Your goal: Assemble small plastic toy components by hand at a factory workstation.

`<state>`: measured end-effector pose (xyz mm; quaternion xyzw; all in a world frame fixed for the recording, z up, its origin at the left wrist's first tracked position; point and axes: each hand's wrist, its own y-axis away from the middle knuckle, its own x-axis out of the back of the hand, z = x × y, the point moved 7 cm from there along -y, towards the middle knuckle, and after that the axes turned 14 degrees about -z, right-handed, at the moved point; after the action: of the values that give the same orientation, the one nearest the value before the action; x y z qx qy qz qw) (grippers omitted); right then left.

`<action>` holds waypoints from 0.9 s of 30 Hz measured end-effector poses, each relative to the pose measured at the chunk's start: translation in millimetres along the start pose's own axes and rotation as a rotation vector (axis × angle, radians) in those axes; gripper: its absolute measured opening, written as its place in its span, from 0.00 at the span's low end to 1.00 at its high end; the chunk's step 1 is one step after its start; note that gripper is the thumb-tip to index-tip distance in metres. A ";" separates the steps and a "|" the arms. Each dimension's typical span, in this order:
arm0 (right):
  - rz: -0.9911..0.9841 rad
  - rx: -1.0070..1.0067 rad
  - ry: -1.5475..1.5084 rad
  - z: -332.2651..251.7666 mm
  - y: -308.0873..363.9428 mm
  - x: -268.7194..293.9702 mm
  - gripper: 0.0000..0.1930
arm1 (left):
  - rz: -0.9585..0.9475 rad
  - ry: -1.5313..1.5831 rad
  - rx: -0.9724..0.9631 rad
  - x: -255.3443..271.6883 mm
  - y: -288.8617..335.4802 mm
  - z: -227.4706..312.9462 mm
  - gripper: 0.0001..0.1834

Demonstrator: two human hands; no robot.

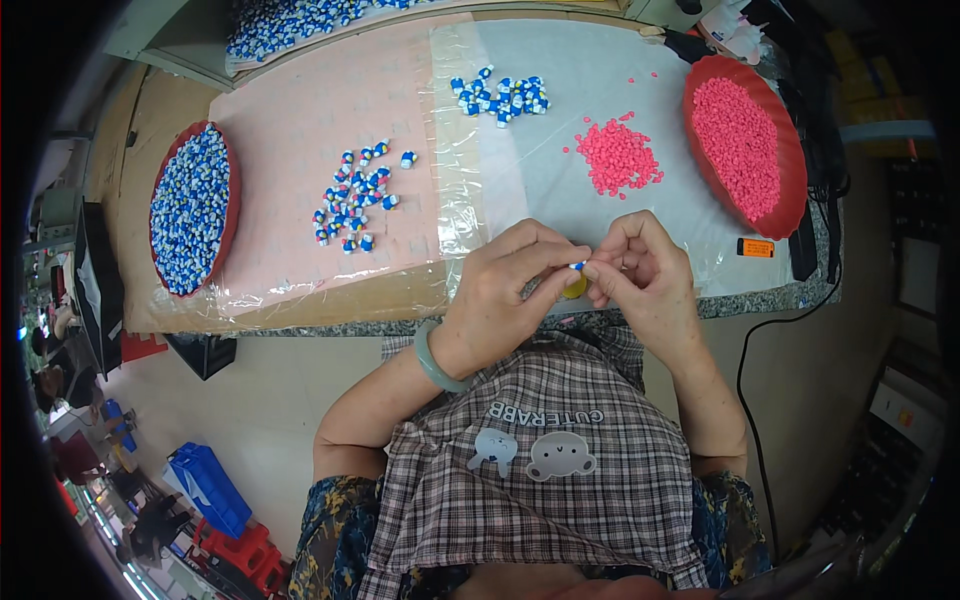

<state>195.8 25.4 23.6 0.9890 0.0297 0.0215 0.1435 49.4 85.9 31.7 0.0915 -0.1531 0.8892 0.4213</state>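
Observation:
Near the table's front edge my two hands meet fingertip to fingertip. My left hand (515, 285) pinches a small blue-and-white figure (578, 266) between thumb and forefinger. My right hand (648, 280) is closed in a pinch against the same figure; whatever its fingertips hold is hidden. A yellow round thing (576, 288) shows just below the fingertips, partly covered. Beyond my right hand lies a loose pile of small pink pieces (618, 158). To the left is a scattered group of blue-and-white figures (355, 195), some with pink spots.
Another cluster of blue-and-white figures (502, 97) lies farther back. A red tray (233, 205) full of figures stands far left, a red tray (795, 160) of pink pieces far right. An orange-and-black small box (756, 248) and a black cable (745, 370) are at the right.

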 end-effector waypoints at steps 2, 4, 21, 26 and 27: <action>0.030 0.004 0.041 -1.2 1.3 0.4 0.11 | 0.002 0.035 0.026 -1.4 1.3 -4.9 0.12; 0.050 -0.037 0.179 -6.2 2.3 1.2 0.11 | 0.001 0.072 0.050 -0.2 0.8 -7.4 0.12; 0.249 0.109 0.611 11.3 -12.0 72.8 0.03 | 0.221 -0.370 0.246 107.9 20.4 -34.7 0.10; 0.250 0.281 0.766 8.9 -27.1 54.2 0.05 | 0.219 -0.582 0.330 128.7 26.4 -42.9 0.11; 0.310 0.246 0.809 7.3 -26.7 58.1 0.05 | 0.220 -0.719 0.233 125.5 22.5 -34.9 0.11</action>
<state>252.6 52.6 11.0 0.9036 -0.0626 0.4238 -0.0030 -48.1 175.2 31.2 0.4273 -0.1976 0.8518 0.2296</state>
